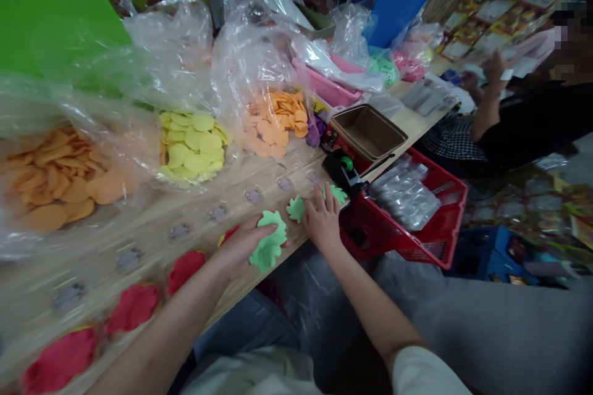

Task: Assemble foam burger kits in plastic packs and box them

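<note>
Between the thumb and fingers of my left hand (pixel 241 245) are ruffled, lettuce-like green pieces (pixel 269 241), held over the table's front edge. My right hand (pixel 322 219) lies palm down with fingers stretched out at the edge, touching the table's far right end. A small green ruffled piece (pixel 295 208) with red under it sits left of its fingers, and another green piece (pixel 339 194) shows to their right. Along the front edge toward the left lie several red, wavy-edged pieces (pixel 133 307) with some yellow beneath. Part of one is hidden behind my left hand.
Clear bags hold orange discs (pixel 55 179), yellow discs (pixel 194 145) and more orange pieces (pixel 273 123). A black tape dispenser (pixel 343 174) stands by a brown-lined tin (pixel 368 133). A red crate (pixel 445 222) with clear packs is at the right. Other people sit across and at the right.
</note>
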`<state>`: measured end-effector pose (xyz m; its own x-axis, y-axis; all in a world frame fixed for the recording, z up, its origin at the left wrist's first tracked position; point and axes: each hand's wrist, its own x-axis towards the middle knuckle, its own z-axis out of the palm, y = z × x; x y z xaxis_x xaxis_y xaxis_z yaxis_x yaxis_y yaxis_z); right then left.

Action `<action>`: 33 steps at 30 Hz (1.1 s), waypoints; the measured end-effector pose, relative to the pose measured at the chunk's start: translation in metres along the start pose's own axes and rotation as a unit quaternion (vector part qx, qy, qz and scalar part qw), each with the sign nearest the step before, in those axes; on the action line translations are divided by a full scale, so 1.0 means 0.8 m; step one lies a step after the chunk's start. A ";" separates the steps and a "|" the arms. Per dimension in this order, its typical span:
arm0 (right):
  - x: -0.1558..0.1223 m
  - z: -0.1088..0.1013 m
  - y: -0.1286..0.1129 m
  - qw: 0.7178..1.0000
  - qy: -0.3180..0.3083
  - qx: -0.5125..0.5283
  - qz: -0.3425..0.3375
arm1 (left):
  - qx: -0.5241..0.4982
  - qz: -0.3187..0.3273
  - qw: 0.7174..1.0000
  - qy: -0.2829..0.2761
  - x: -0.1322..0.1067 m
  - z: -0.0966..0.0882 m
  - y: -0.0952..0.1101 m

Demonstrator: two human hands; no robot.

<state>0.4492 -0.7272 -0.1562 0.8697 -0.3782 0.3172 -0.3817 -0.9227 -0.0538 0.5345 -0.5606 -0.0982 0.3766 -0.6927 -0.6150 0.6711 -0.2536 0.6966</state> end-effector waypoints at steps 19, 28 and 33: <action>-0.004 -0.047 -0.065 0.866 -0.119 0.481 0.058 | 0.046 0.076 0.996 0.009 -0.035 -0.012 -0.004; -0.017 -0.047 -0.066 0.674 -0.064 0.686 0.267 | -0.148 0.002 0.989 0.000 -0.046 -0.023 -0.024; 0.003 -0.042 -0.060 0.759 0.087 0.591 0.260 | -0.208 -0.039 0.975 0.070 -0.055 -0.039 -0.041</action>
<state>0.4594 -0.6814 -0.1211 0.6033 -0.7938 0.0766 -0.0223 -0.1128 -0.9934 0.5160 -0.5009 -0.1052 0.3775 -0.5756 -0.7254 0.8915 0.0141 0.4527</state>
